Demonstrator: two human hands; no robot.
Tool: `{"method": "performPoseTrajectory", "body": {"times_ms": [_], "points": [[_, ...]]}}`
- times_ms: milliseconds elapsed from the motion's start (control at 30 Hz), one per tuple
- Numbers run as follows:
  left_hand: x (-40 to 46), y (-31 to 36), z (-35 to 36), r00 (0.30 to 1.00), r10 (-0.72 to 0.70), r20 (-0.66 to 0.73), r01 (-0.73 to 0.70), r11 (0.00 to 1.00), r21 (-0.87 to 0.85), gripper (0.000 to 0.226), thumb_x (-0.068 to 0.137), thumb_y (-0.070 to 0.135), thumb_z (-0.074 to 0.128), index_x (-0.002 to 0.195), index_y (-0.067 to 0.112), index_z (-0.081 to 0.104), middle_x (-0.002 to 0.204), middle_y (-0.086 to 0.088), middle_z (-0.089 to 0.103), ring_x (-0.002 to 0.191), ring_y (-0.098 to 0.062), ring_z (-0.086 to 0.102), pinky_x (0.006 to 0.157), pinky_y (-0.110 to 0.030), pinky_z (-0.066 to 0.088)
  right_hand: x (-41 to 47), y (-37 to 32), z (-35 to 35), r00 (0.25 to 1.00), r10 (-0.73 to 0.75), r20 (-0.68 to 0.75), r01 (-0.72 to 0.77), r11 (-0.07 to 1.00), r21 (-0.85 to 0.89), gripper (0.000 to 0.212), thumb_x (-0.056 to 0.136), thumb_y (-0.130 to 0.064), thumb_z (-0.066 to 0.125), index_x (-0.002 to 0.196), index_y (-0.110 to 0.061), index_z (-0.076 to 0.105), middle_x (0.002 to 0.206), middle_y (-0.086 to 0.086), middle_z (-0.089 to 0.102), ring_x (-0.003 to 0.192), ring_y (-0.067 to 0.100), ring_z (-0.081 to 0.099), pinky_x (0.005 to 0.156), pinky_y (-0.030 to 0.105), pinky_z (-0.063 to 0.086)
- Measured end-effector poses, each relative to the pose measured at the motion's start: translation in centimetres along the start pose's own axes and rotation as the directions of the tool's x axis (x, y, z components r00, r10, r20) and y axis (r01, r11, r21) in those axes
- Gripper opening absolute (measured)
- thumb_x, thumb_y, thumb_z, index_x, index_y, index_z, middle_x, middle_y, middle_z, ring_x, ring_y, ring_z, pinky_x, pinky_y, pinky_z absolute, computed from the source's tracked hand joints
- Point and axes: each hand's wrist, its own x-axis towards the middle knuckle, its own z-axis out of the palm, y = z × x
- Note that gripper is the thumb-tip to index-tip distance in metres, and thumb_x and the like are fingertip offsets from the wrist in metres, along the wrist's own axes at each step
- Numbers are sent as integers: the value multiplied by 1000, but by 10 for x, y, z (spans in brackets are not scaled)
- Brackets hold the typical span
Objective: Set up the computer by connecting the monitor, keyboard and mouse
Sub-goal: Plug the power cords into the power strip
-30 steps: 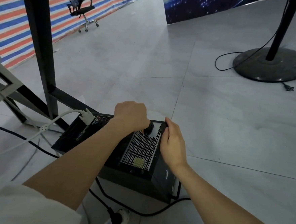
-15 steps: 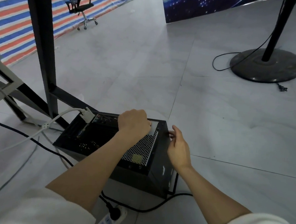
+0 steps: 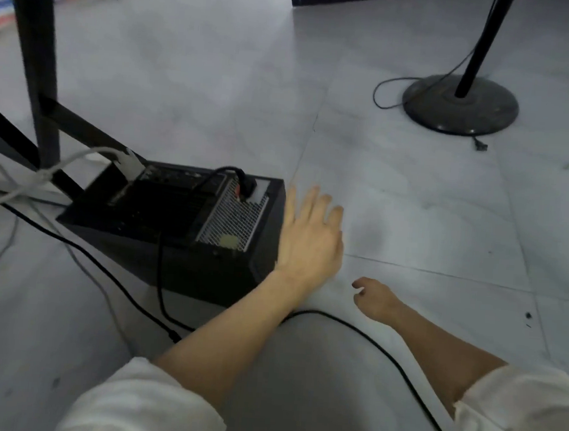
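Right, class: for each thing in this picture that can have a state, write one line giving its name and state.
computer case: lying on its side, back panel facing up
black power cable: plugged into the power supply
white cable: plugged into the back panel
left hand: open, flat, holding nothing
right hand: loosely curled, empty
fan plug: unplugged, lying on the floor

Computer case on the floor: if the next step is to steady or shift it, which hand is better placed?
Probably the left hand: it is open, right beside the computer case. The right hand hangs lower, clear of the case, fingers loosely curled and empty.
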Motion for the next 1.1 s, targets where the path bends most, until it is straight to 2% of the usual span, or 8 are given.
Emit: {"method": "performPoseTrajectory", "body": {"times_ms": [133,233,400,533,700,833,967,1100], "points": [[-44,30,42,936,180,303,-134,977,-165,41,78,14,62,119,5,59,133,-17,51,133,-33,39,113,-47,23,-9,52,24,989,102,107,-82,981,-174,46,95,-17,44,139,-7,35,144,12,39,129,26,41,103,28,35],[-83,37,72,748,5,663,171,965,-199,34,89,14,47,122,6,51,133,-14,43,123,-31,42,101,-37,34,-15,80,46,977,180,116,-148,958,-244,44,94,-19,45,134,-4,35,136,16,43,122,30,46,99,34,41],[-144,18,109,463,-97,881,419,900,-122,36,93,18,42,126,5,47,137,-14,39,122,-30,42,99,-37,40,-27,92,76,977,206,55,-175,923,-342,35,93,-15,44,126,-5,39,126,14,49,111,28,51,86,34,43],[-168,-4,118,353,-105,930,580,804,-129,25,94,16,42,72,9,50,94,-16,56,92,-26,56,70,-27,40,-32,75,94,984,167,65,-132,921,-366,13,90,-17,46,100,-9,48,106,9,58,81,24,51,68,28,39],[-174,-27,110,231,-42,972,788,594,-161,24,89,17,57,66,12,54,71,-3,51,76,-19,48,59,-23,34,-15,16,103,975,55,213,-106,966,235,19,85,-10,58,81,7,64,76,17,63,73,29,64,72,33,56],[-186,-35,96,147,33,989,915,375,-148,31,90,22,60,121,14,57,120,-6,57,101,-16,53,82,-28,46,-17,-40,115,950,-28,311,-245,554,796,9,86,1,59,90,9,63,83,18,65,74,24,64,72,29,59],[-209,-48,85,177,12,984,984,-37,-177,20,98,14,47,109,3,60,100,-12,68,81,-12,64,76,-22,54,-14,-75,131,951,-22,307,-290,279,916,6,88,1,57,90,6,60,86,18,63,76,24,63,73,29,58],[-234,-76,71,84,-4,996,996,-10,-84,21,99,27,46,100,9,57,77,-5,60,74,-15,63,75,-26,55,-18,-85,155,934,66,351,-350,366,862,11,91,-11,57,85,-2,59,78,12,62,68,22,61,67,29,56]]}}
